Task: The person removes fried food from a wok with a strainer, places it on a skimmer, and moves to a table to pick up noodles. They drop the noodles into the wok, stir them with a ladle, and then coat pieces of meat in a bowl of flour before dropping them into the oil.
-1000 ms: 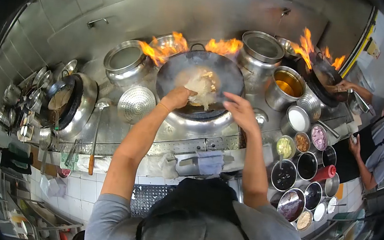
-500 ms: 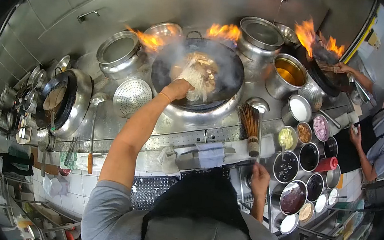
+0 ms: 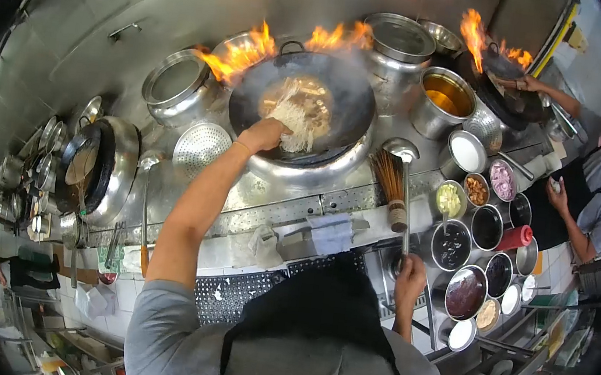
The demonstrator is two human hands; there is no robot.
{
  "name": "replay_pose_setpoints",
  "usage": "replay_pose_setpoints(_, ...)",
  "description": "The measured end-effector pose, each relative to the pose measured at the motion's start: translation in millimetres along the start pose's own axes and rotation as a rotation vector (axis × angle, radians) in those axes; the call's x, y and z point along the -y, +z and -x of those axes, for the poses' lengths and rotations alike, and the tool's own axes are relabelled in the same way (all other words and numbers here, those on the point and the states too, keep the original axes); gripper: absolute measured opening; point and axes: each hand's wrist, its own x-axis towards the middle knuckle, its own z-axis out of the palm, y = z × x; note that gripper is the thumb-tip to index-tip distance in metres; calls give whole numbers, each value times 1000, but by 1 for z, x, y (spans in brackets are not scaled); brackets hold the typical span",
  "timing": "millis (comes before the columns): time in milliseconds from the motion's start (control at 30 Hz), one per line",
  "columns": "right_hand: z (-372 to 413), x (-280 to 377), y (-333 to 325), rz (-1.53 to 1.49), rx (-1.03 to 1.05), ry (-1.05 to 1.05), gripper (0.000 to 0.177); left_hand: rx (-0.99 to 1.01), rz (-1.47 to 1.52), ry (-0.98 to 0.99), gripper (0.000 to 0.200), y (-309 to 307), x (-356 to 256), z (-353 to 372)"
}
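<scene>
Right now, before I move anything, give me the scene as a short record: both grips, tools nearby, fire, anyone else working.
Left grip: at the pale noodles in the wok; finger closure unclear
Right grip: closed on the handle of the ladle
Nearby tools: bristle brush beside the ladle; perforated strainer left of the wok
Fire: flames behind the wok
Other person: co-worker's hand at a second wok, far right

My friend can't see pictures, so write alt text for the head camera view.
A person's left hand holds pale noodles in a dark wok, with flames behind it. The right hand grips a long-handled ladle, and metal containers of ingredients stand to the right.
</scene>
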Motion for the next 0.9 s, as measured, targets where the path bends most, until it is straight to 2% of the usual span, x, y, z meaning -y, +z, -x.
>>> replay_pose_setpoints(67,-6,-9,8,122,-77,-51,23,-6,2,9,51,11,3,-1)
replay_pose_setpoints(233,-14,-23,15,143,-39,-65,32,-26,23,50,49,3,1,7)
replay_pose_setpoints(300,-9,-29,20,50,-24,128,40,2,2,55,50,10,14,3)
replay_pose_setpoints(400,-9,-30,29,-41,26,204,46,-19,-26,66,50,27,32,-14)
replay_pose_setpoints(467,-9,-44,34,4,-3,130,49,-53,-27,75,50,27,30,-18)
replay_pose_setpoints(533,-5,-67,38,58,-33,55,52,34,-45,22,49,13,11,-8)
replay_pose_setpoints(600,-5,-75,43,-13,-116,1,52,37,-42,64,48,8,14,-11)
replay_pose_setpoints(633,-4,-80,42,-11,-55,103,51,53,-30,99,48,13,14,-7)
replay_pose_setpoints(733,-5,-60,43,81,-79,17,51,46,-75,34,48,24,14,-26)
replay_pose_setpoints(767,-6,-60,41,59,-21,63,51,65,-52,17,47,24,10,-30)
replay_pose_setpoints(800,-7,-53,37,168,-10,30,53,55,-37,10,47,20,1,-25)
replay_pose_setpoints(900,-11,-59,44,82,42,50,57,70,-15,50,46,10,1,-14)
